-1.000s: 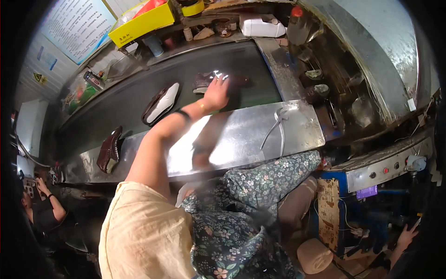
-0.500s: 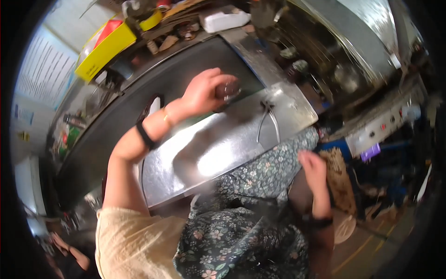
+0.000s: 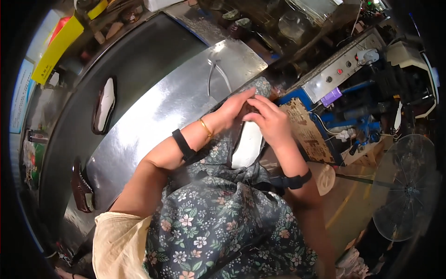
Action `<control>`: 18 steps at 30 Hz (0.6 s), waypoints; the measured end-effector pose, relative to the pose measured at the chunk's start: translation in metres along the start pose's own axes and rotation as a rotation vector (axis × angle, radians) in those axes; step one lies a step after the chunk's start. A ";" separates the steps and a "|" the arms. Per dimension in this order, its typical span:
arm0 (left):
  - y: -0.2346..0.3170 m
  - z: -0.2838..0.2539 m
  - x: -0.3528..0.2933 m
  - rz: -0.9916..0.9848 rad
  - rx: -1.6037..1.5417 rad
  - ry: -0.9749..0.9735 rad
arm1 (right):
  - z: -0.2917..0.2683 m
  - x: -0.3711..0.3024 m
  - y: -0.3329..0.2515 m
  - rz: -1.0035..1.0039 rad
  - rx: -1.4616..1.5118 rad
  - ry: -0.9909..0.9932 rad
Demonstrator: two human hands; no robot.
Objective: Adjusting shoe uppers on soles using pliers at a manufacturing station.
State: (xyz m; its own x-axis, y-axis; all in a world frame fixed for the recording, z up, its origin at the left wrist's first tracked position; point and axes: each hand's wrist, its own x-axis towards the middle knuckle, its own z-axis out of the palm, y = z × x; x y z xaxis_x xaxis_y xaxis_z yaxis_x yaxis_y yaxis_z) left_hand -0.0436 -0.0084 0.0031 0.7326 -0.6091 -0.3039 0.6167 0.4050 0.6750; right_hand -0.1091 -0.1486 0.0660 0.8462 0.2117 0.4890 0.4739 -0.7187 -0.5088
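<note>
A dark brown shoe upper with a white insole (image 3: 247, 145) lies sole-up over my lap, its near end against the floral apron (image 3: 204, 232). My left hand (image 3: 236, 108) is closed around its far end from the left. From the right, my right hand (image 3: 275, 124) grips the same end, thumb by the edge of the white insole and fingers meeting my left hand. Both hands cover the tip of the shoe. A pair of lasting pincers (image 3: 211, 76) rests with handles spread on the shiny metal sheet (image 3: 153, 111), beyond my left hand.
Another shoe with a white insole (image 3: 107, 104) lies on the dark belt (image 3: 134, 60); a brown shoe (image 3: 81, 190) sits at the left. To the right stand a control panel (image 3: 320, 88) with knobs, a blue machine (image 3: 367, 130) and a fan (image 3: 409, 190). A yellow bin (image 3: 58, 51) is far left.
My left hand has come back from above the belt to my lap with the shoe. My right hand has risen and closed on it too. The view has swung right.
</note>
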 end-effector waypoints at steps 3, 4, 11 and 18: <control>-0.011 0.007 0.017 -0.094 0.123 0.002 | -0.015 -0.008 0.009 -0.005 0.050 0.040; -0.012 0.010 0.016 -0.082 0.144 0.015 | -0.020 -0.007 0.013 -0.031 0.077 0.002; -0.008 0.021 -0.011 0.758 0.945 0.063 | 0.004 -0.020 0.020 0.203 0.406 -0.099; 0.019 0.000 -0.005 0.372 0.915 0.123 | 0.021 -0.087 0.030 0.673 0.615 -0.050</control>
State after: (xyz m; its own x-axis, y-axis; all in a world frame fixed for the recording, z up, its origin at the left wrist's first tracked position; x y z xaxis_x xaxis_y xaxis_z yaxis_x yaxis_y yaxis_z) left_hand -0.0356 0.0023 0.0177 0.8907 -0.4545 -0.0006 -0.0798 -0.1578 0.9842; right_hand -0.1631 -0.1747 -0.0070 0.9937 -0.0858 -0.0717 -0.0893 -0.2236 -0.9706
